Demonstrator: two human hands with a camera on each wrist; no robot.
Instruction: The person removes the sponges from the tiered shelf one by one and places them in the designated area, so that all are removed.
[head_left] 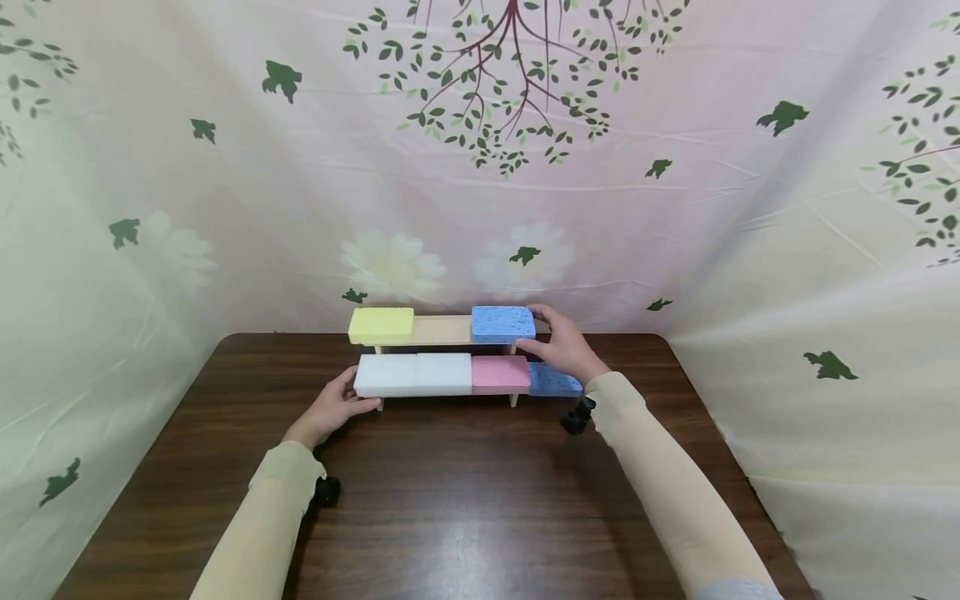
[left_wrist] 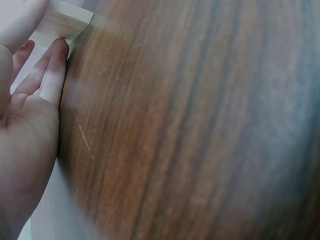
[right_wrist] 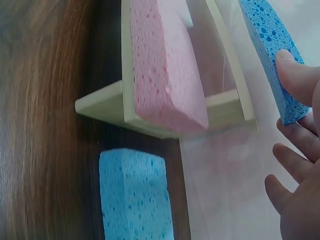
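Atop the wooden shelf (head_left: 442, 330), upper tier, right end: one blue sponge (head_left: 502, 323), pinched in the person's right hand (head_left: 564, 345). Right grip: drawn in to the width of the sponge, thumb and fingers on it at its right end; whether its underside bears on the board cannot be told.

Upper tier, left end: one yellow sponge (head_left: 381, 326), lying flat, well apart from the blue one, with bare board between.

Lower tier, left to right: two white blocks (head_left: 386, 375), side by side and touching; one pink sponge (head_left: 500, 374), next to the right-hand block, at the shelf's right end.

Beside the shelf's left end, lower tier: left hand (head_left: 330, 410), thumb at the front, fingertips against the wood. Left grip: thumb and fingers parted; whether it clasps the shelf or only touches it cannot be told.

Just right of the shelf, near the pink sponge: a second blue sponge (head_left: 553, 381), flat on the table.

Beneath the shelf: one dark brown table (head_left: 457, 492), wood-grained. Behind the shelf: one pale cloth (head_left: 465, 208), printed with branches, leaves and white flowers. Before the shelf, either side: cream sleeves (head_left: 258, 517), each with a black device (head_left: 327, 491) at the wrist.
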